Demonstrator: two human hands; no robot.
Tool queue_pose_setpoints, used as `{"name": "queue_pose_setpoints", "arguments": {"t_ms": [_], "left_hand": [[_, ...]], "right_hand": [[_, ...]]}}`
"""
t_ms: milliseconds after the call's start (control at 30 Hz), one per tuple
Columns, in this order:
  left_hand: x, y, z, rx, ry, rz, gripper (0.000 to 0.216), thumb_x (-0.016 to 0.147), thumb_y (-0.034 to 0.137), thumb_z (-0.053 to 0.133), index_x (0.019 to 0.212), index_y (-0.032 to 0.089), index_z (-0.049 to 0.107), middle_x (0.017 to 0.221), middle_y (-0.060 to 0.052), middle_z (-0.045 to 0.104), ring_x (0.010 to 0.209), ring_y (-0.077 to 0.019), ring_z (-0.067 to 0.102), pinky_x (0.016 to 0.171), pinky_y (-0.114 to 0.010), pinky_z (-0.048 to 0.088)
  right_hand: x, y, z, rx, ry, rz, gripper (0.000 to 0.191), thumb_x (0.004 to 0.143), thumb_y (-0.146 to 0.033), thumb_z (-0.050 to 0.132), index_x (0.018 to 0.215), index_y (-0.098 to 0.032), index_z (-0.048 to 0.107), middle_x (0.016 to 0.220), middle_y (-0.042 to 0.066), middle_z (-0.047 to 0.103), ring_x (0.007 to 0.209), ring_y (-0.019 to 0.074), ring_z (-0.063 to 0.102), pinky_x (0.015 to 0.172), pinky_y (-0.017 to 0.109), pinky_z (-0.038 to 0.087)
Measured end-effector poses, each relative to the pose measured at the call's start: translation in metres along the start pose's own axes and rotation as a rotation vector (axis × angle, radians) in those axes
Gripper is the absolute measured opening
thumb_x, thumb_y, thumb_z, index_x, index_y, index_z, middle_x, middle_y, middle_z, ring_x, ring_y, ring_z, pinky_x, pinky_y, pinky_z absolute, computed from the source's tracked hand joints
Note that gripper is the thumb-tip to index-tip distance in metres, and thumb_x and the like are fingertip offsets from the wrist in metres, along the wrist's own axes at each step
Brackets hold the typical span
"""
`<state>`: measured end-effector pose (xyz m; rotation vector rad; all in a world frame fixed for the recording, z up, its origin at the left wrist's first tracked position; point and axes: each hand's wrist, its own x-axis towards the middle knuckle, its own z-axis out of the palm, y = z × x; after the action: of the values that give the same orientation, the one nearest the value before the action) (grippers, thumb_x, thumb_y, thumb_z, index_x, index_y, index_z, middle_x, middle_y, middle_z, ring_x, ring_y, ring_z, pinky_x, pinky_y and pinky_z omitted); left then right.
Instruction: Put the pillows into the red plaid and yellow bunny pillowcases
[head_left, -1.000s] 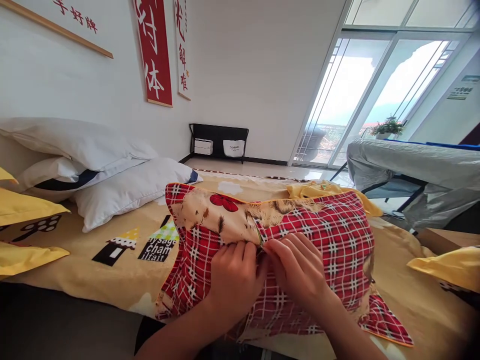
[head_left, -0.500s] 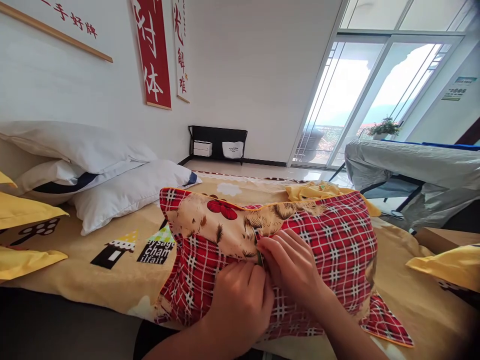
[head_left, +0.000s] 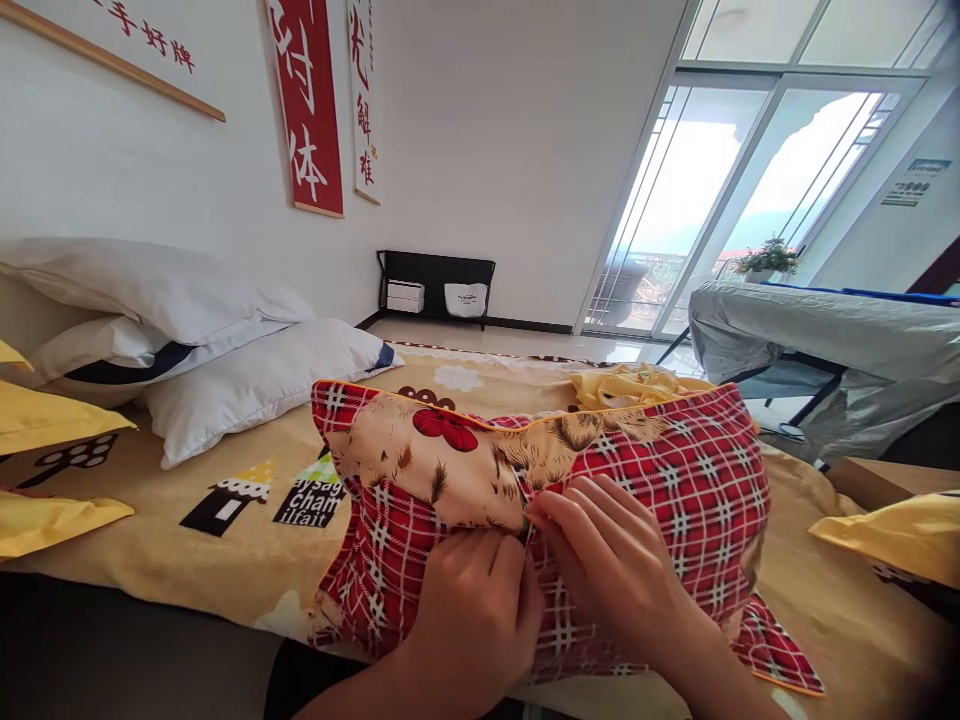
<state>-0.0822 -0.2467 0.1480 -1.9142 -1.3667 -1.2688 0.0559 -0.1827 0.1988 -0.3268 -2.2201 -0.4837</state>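
A red plaid pillow in a pillowcase (head_left: pixel 682 500) with orange piping and a butterfly print lies across the near side of the bed. My left hand (head_left: pixel 480 600) is closed on its fabric near the middle, knuckles up. Just right of it, my right hand (head_left: pixel 607 560) pinches the cloth with thumb and forefinger by a seam or opening. Its other fingers lie curved over the plaid. The fingertips of my left hand are hidden, and the detail of what lies between the two hands is too small to make out.
White pillows (head_left: pixel 255 390) are stacked at the left, beside yellow cloth (head_left: pixel 60 415). The bed (head_left: pixel 225 570) has a tan printed sheet. Crumpled yellow fabric (head_left: pixel 637 385) lies behind the plaid pillow. A cardboard box (head_left: pixel 877 480) and a covered table (head_left: pixel 810 325) stand at the right.
My right hand has shifted slightly right and down, a little apart from my left hand. The pillowcase's upper right side has stretched a bit to the right.
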Motion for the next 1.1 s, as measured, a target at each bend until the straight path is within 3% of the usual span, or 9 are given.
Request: {"name": "queue_pose_setpoints", "arguments": {"t_ms": [400,1100], "left_hand": [[-0.002,-0.004,0.006,0.022,-0.025,-0.023,0.016,0.083,0.011,0.043,0.071,0.02,0.049,0.06,0.0,0.057,0.053,-0.0176,0.056,0.052,-0.031,0.036],[-0.014,0.009,0.008,0.026,0.043,0.083,0.019,0.075,0.006,0.045,0.061,0.019,0.047,0.054,-0.001,0.05,0.049,-0.0159,0.048,0.05,-0.03,0.035]], "right_hand": [[-0.016,-0.01,0.001,0.009,0.01,0.015,0.012,0.088,-0.005,0.048,0.094,-0.013,0.055,0.066,0.002,0.052,0.063,0.0145,0.044,0.061,0.029,0.036],[0.012,0.011,0.022,-0.083,0.059,0.006,0.011,0.091,-0.008,0.048,0.088,-0.016,0.055,0.066,0.001,0.055,0.062,0.0143,0.043,0.061,0.029,0.033]]}}
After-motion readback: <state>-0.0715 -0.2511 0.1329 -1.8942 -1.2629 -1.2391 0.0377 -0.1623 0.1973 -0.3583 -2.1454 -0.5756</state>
